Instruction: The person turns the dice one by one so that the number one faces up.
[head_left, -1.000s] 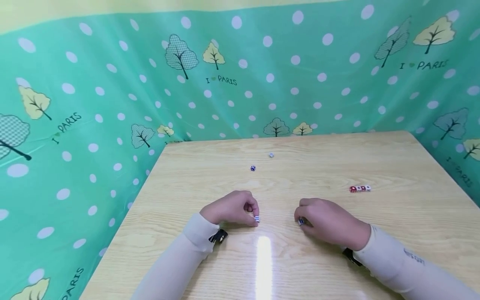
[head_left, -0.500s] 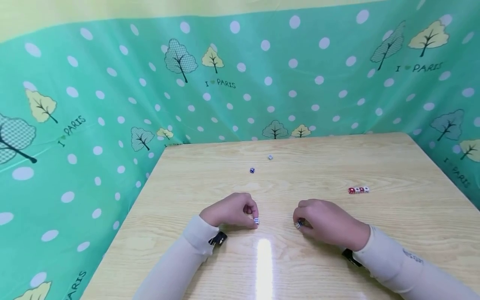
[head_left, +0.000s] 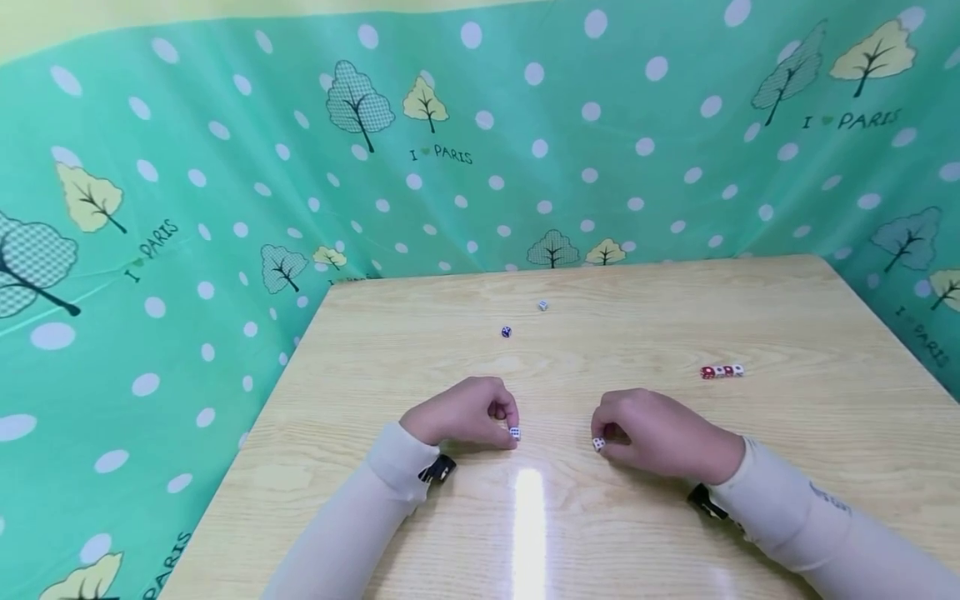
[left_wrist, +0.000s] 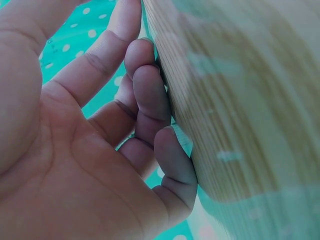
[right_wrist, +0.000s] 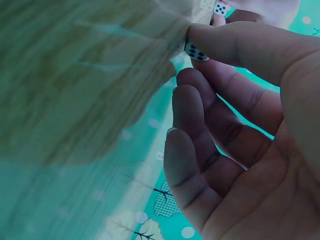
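In the head view my left hand (head_left: 471, 413) pinches a white die (head_left: 514, 433) with dark pips between thumb and index finger, low over the table. My right hand (head_left: 660, 433) pinches another white die (head_left: 598, 444) with dark pips, a short gap to the right. The right wrist view has this die (right_wrist: 196, 51), blue-pipped, between thumb and index finger, the other fingers loosely curved. Beyond it, near the left hand's fingertips, shows a white blue-pipped face (right_wrist: 220, 8). In the left wrist view the left palm (left_wrist: 85, 165) faces the camera; its die is out of sight there.
The light wooden table (head_left: 420, 333) holds a dark blue die (head_left: 506, 332) and a whitish die (head_left: 543, 306) further back. At right stands a short row of touching red and white dice (head_left: 722, 372). A green dotted cloth (head_left: 465, 183) hangs behind and at the sides.
The die in the right hand has turned: a dark bluish side showed a second ago, and now a white pipped face does. The left hand has held its place.
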